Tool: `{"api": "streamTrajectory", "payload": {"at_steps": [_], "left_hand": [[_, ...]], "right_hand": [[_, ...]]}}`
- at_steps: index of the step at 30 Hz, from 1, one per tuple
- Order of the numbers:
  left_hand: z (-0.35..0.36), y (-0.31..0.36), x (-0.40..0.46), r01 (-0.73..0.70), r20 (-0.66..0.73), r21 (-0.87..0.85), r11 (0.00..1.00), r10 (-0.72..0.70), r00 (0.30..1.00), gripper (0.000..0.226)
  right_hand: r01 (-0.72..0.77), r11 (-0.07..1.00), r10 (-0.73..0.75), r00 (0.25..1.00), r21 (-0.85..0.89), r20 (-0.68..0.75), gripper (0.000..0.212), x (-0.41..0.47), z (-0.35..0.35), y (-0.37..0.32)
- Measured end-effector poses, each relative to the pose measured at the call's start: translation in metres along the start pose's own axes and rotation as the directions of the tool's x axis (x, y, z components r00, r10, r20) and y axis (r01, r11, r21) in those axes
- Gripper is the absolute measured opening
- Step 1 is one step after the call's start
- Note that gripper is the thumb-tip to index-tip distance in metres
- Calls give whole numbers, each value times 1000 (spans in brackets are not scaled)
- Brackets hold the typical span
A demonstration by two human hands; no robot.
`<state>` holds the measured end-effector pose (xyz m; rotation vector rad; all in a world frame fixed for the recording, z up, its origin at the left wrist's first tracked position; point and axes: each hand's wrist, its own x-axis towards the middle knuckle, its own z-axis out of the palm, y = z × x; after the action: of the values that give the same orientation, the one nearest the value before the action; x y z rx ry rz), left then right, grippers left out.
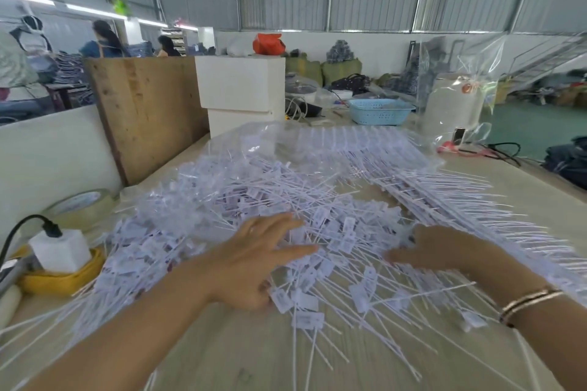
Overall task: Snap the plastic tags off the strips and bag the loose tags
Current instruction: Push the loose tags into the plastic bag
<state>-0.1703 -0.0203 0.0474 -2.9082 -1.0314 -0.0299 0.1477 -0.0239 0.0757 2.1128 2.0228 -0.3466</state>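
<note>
L hand [254, 259] spread flat on loose tags [333, 232]; R hand [441, 252] flat beside, fingers into pile.

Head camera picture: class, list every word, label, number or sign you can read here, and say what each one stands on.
No text here can be read.
Small white plastic tags heaped on the pale table: dark print on their faces, too small and blurred to read.
Roll of clear tape: faint markings on its core, blurred.
Clear plastic bag standing at the far right: a round red-orange mark behind it, unreadable.
</note>
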Motion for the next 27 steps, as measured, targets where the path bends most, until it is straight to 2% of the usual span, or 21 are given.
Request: {"api": "streamTrajectory", "payload": {"at_steps": [2,4,7,10,13,14,16,18,20,22,24,25,26,27], "left_hand": [[11,4,5,-9,-1,1,1000,9,1000,89],[18,8,12,2,-62,34,999,0,998,84],[25,26,29,45,-111,82,996,-36,993,83],[26,38,41,41,-163,29,999,-36,986,88],[22,39,47,25,-200,-17,1000,-28,979,85],[21,42,52,34,-196,-5,999,-34,980,85],[23,51,66,84,-190,-18,996,-86,978,85],[26,62,81,130,-180,-69,989,-140,974,83],[29,67,89,142,-152,-126,982,-161,975,85],[32,63,89,129,-159,-170,977,-157,975,88],[33,58,85,95,-193,-179,979,-129,973,91],[34,58,83,77,-207,-174,982,-113,972,92],[34,57,82,65,-221,-166,984,-102,970,92],[35,58,82,58,-230,-153,987,-93,969,92]], "right_hand": [[36,993,-31,999,109,-43,81,6,7,-10],[101,975,-84,992,197,-96,60,11,10,-21],[99,967,-83,994,236,-73,56,12,11,-33],[37,915,-24,999,403,-38,85,13,7,-28],[-25,818,6,999,575,35,131,8,-1,-23],[-12,829,-31,997,559,67,140,7,-3,-25],[40,906,-122,978,422,170,143,2,-2,-34],[108,964,-165,959,242,232,136,-1,3,-39],[119,971,-162,965,205,207,123,-6,0,-32],[101,961,-109,994,258,19,96,-17,-10,-12],[67,969,-15,977,238,-213,48,-34,-18,15],[6,985,39,965,172,-260,29,-43,-18,26],[-65,995,82,965,73,-248,21,-53,-16,34],[-125,991,115,976,-41,-185,23,-61,-11,40]]}}
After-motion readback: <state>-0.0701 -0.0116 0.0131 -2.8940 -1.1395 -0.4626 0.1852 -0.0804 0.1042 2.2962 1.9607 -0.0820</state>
